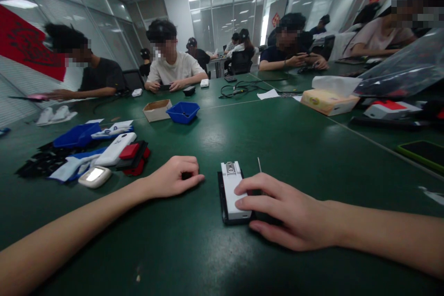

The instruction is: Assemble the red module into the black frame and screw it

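Observation:
A small white device with a metal clip end (pixel 231 188) lies on a black base on the green table (pixel 277 138), near the front middle. My right hand (pixel 284 212) rests on its right side, fingers touching the white top and the black edge. A thin pin (pixel 259 164) stands just behind that hand. My left hand (pixel 173 176) lies to the left of the device, fingers curled over a small dark object I cannot identify.
A heap of blue, white, red and black cases (pixel 90 152) lies at the left. A cardboard box (pixel 157 109) and a blue tray (pixel 183 112) sit further back. A tissue box (pixel 329 101) and a phone (pixel 421 152) are at the right. Several people sit around the table.

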A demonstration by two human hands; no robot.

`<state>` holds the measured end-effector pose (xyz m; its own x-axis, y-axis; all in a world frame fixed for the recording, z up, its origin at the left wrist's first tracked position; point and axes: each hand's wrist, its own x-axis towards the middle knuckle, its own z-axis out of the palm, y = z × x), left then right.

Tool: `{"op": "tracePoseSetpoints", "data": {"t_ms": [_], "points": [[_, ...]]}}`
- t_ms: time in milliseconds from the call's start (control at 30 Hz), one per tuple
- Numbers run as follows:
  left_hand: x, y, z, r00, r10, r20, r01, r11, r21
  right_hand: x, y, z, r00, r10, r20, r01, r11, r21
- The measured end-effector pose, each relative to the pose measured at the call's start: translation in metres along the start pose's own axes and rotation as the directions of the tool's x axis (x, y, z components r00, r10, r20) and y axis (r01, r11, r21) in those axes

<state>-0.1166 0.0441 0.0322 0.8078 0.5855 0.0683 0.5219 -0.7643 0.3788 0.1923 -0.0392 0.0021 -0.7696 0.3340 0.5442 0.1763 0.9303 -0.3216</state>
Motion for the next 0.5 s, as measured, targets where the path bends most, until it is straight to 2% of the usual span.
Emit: {"op": "tracePoseSetpoints", "data": {"t_ms": [67,133,200,300,500], "points": [[-0.004,0.002,-0.025,0.979,-0.062,0.193,0.064,0.998,-0.003,0.000,0.000,0.000,1.000,-0.005,-0.007,0.005,1.000,0.000],[-0.013,0.002,-0.048,0.941,-0.191,0.280,0.179,0.982,0.069,0.000,0.001,0.001,1.000,-0.019,-0.013,0.019,1.000,-0.002],[-0.021,0.000,-0.061,0.915,-0.259,0.308,0.234,0.965,0.117,0.000,0.002,0.002,0.999,-0.030,-0.016,0.030,1.000,-0.005],[-0.026,0.001,-0.058,0.919,-0.259,0.297,0.245,0.966,0.082,0.000,0.003,0.003,0.999,-0.030,-0.020,0.030,1.000,-0.004],[-0.010,0.005,-0.042,0.907,-0.254,0.336,0.262,0.965,0.023,0.001,0.002,0.001,1.000,-0.019,-0.011,0.019,1.000,-0.007]]}}
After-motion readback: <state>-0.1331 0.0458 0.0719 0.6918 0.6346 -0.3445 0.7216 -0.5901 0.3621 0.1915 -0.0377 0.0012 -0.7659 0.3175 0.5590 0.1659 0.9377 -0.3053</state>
